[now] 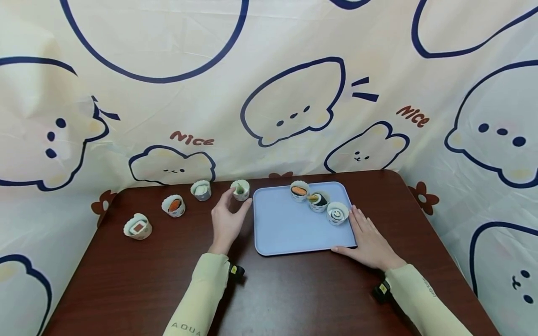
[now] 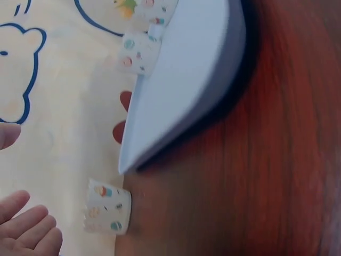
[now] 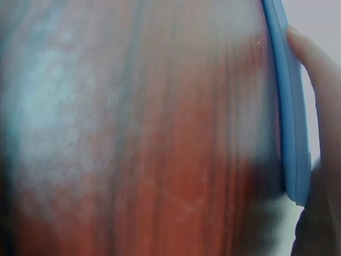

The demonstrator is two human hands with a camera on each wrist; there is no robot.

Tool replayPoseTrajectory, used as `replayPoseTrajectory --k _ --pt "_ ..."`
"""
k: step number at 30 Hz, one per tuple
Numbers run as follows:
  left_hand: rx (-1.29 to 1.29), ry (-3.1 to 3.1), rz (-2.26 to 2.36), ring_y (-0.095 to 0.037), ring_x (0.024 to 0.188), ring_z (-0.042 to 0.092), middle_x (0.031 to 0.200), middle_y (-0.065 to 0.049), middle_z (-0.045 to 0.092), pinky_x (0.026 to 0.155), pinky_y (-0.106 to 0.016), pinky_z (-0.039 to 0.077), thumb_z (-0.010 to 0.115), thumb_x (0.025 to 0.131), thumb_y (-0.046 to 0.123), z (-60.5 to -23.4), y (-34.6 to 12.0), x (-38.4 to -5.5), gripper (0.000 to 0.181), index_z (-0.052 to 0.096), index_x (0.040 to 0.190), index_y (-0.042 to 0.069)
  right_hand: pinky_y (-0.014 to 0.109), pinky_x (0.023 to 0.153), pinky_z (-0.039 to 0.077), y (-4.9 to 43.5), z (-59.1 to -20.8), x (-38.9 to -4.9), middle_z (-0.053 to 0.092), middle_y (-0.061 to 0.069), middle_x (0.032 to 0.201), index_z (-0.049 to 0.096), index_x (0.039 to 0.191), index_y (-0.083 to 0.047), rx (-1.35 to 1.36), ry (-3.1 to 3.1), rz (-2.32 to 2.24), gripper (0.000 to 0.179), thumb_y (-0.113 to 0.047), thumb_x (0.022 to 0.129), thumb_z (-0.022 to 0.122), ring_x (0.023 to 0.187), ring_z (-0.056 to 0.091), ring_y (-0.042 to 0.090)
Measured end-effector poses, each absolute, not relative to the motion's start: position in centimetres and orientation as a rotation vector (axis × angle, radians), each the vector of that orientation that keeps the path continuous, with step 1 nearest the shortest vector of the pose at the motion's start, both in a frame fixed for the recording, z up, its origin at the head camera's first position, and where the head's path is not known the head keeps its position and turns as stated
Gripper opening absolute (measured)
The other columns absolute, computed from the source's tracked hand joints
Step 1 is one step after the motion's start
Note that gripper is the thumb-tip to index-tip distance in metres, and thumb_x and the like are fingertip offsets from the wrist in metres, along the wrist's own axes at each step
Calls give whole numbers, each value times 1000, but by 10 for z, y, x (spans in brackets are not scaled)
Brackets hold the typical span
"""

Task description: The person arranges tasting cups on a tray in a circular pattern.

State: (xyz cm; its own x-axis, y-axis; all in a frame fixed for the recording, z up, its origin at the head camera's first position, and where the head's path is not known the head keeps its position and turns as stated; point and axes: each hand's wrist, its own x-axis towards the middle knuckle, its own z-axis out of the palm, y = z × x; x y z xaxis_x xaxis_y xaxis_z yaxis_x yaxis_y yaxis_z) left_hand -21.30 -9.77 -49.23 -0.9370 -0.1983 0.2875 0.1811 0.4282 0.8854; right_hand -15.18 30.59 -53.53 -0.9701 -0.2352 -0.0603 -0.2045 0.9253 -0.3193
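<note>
My left hand [image 1: 226, 223], thumb and fingers spread apart, is just in front of a paper cup [image 1: 245, 185] with a green-topped piece in it. The left wrist view shows that patterned cup [image 2: 108, 207] standing on the table, with the fingertips [image 2: 40, 224] apart from it. Beside the cup lies a light blue tray [image 1: 290, 233]. My right hand [image 1: 371, 240] rests along the tray's right edge, fingers extended and thumb at the near corner. On the tray stand a cup with an orange-topped piece [image 1: 299, 191], one with a dark-wrapped roll [image 1: 320, 200] and one with a white spiral piece [image 1: 337, 213].
Left of my left hand, more cups stand on the dark brown table [image 1: 168, 280]: one with a pale green piece [image 1: 201, 190], one with an orange piece [image 1: 174, 206], one with a red-and-white piece [image 1: 138, 227]. A printed curtain [image 1: 185, 112] hangs behind the table.
</note>
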Motion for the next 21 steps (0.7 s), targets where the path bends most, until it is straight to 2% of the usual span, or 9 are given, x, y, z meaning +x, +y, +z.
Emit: replayPoseTrajectory --k 9,16,21 --pt "74 -2357 -1499 -27 130 56 142 -11 59 105 -44 46 81 90 32 -499 -113 -223 62 59 142 6 55 121 12 306 -536 -153 0 14 169 8 163 -3 -346 2988 -477 126 -85 80 55 154 4 33" --pt "77 -2404 -1462 -29 130 55 144 -13 57 106 -46 46 83 88 27 -506 -115 -237 65 57 143 4 55 121 12 306 -534 -153 1 15 169 9 162 -2 -337 2986 -472 126 -85 80 55 154 4 33" --pt "85 -2455 -1405 -29 131 53 143 -14 57 106 -47 45 83 87 31 -513 -116 -250 69 56 144 5 56 121 12 306 -534 -153 2 15 169 10 163 -3 -328 2978 -471 126 -85 80 56 154 4 33"
